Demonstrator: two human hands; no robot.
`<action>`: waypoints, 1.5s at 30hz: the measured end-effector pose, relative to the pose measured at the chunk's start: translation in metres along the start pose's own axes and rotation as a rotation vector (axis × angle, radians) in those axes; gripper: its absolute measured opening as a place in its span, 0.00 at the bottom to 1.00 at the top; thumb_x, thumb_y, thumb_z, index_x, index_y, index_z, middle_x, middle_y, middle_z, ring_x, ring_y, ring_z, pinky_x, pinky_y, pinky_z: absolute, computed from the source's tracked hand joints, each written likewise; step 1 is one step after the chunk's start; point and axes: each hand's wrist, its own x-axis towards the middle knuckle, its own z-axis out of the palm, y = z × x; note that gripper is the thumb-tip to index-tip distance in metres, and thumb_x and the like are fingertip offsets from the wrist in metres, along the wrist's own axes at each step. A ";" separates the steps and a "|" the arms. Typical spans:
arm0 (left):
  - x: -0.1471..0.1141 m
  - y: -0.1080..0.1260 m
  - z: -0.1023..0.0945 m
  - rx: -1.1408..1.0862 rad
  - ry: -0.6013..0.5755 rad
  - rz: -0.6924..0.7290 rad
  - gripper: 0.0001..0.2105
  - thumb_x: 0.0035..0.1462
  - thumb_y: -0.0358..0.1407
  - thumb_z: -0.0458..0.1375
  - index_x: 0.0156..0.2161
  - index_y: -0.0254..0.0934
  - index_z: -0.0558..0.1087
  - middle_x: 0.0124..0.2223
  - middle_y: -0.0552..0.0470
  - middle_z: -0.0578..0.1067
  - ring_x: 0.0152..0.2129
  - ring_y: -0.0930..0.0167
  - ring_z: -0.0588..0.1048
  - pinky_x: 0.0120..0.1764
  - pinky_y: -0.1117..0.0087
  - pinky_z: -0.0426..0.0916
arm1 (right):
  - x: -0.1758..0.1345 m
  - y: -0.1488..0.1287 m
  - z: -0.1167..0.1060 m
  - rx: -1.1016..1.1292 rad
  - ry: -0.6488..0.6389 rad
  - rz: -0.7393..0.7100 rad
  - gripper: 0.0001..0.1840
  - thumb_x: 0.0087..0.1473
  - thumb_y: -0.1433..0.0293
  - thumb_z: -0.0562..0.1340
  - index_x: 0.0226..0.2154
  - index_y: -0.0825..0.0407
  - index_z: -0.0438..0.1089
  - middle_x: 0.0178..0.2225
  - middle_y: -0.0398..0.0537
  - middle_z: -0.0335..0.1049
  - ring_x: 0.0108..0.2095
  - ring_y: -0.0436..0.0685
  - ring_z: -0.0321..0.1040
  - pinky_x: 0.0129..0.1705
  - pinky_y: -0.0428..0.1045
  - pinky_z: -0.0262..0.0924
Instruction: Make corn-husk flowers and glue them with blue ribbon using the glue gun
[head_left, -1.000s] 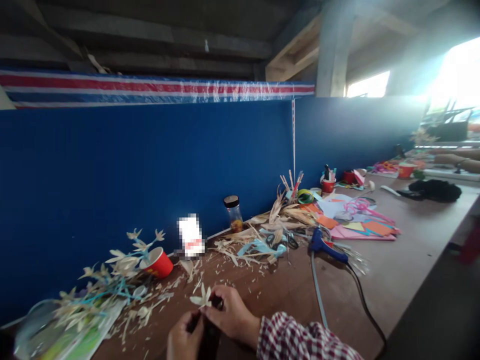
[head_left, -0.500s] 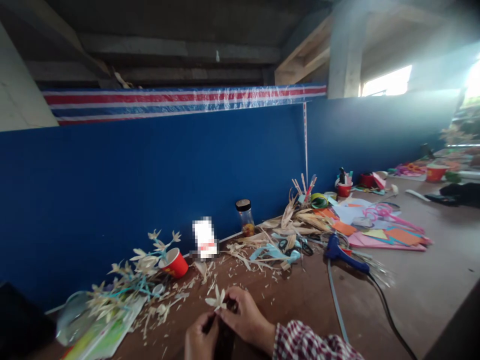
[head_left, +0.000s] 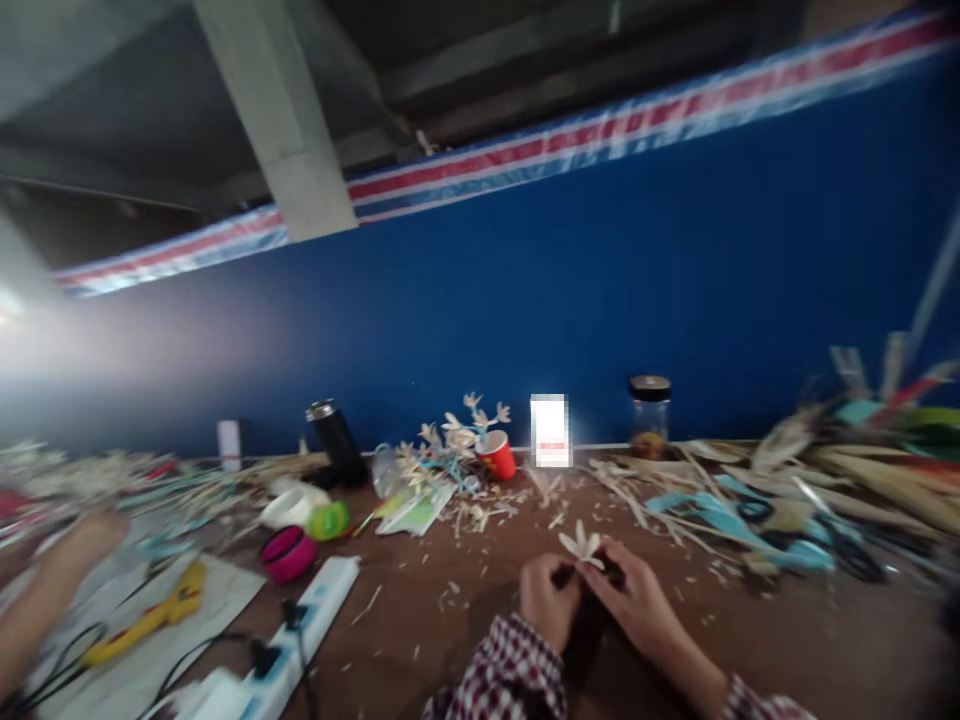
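Observation:
A small pale flower with pointed petals, seemingly of dried husk, (head_left: 580,543) stands upright between my two hands. My right hand (head_left: 636,592) pinches it low down, thumb and fingertips at the petals' base. Close against it, my left hand (head_left: 550,600) is closed with its fingers curled around the flower's lower end. The stem part is hidden by my fingers. Beyond the hands, similar flowers on light-blue stems (head_left: 455,440) lean by a red paper cup (head_left: 496,456), which is tilted on the brown table (head_left: 465,610).
Husk strips and scissors (head_left: 847,540) lie to the right, near a lidded jar (head_left: 649,418). Leftward are a power strip (head_left: 300,625), a yellow glue gun (head_left: 154,615), a magenta container (head_left: 287,553) and a black tumbler (head_left: 335,440). Another person's arm (head_left: 64,590) reaches in at far left.
My view has swung left, bringing the power strip, yellow glue gun and another person's arm into sight. The blue glue gun has left view. Both hands still hold the flower.

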 end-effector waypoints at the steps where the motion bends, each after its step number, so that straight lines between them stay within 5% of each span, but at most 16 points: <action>1: 0.000 -0.001 0.001 0.010 0.030 -0.022 0.10 0.47 0.34 0.54 0.27 0.31 0.76 0.25 0.46 0.77 0.24 0.67 0.73 0.29 0.71 0.65 | 0.001 0.002 0.000 0.004 -0.023 0.008 0.13 0.47 0.62 0.57 0.29 0.55 0.67 0.27 0.48 0.69 0.29 0.54 0.65 0.32 0.45 0.61; 8: -0.005 -0.006 0.005 0.021 0.098 -0.150 0.09 0.44 0.37 0.57 0.27 0.33 0.77 0.28 0.48 0.77 0.29 0.66 0.72 0.32 0.70 0.65 | 0.003 0.008 -0.002 -0.028 -0.050 0.020 0.14 0.44 0.60 0.59 0.29 0.54 0.68 0.28 0.49 0.71 0.30 0.56 0.67 0.32 0.45 0.63; 21: -0.003 -0.009 0.008 -0.018 0.140 -0.127 0.09 0.43 0.37 0.57 0.27 0.34 0.77 0.29 0.45 0.77 0.29 0.65 0.73 0.33 0.68 0.65 | 0.004 0.021 -0.004 -0.037 -0.017 0.019 0.14 0.41 0.59 0.61 0.29 0.52 0.68 0.30 0.51 0.72 0.32 0.59 0.68 0.33 0.47 0.63; 31: 0.002 -0.003 -0.001 -0.069 -0.035 0.015 0.11 0.47 0.36 0.54 0.26 0.31 0.75 0.25 0.48 0.77 0.24 0.67 0.73 0.28 0.70 0.65 | 0.001 0.001 0.002 0.012 0.026 -0.010 0.09 0.47 0.65 0.58 0.26 0.55 0.65 0.25 0.45 0.65 0.27 0.51 0.62 0.28 0.44 0.57; 45: 0.006 -0.010 -0.001 -0.050 -0.068 0.044 0.13 0.48 0.40 0.53 0.27 0.31 0.75 0.25 0.47 0.77 0.26 0.64 0.74 0.30 0.67 0.67 | 0.000 -0.002 0.003 0.100 0.029 0.026 0.07 0.48 0.68 0.59 0.28 0.55 0.66 0.27 0.44 0.66 0.29 0.51 0.62 0.29 0.43 0.57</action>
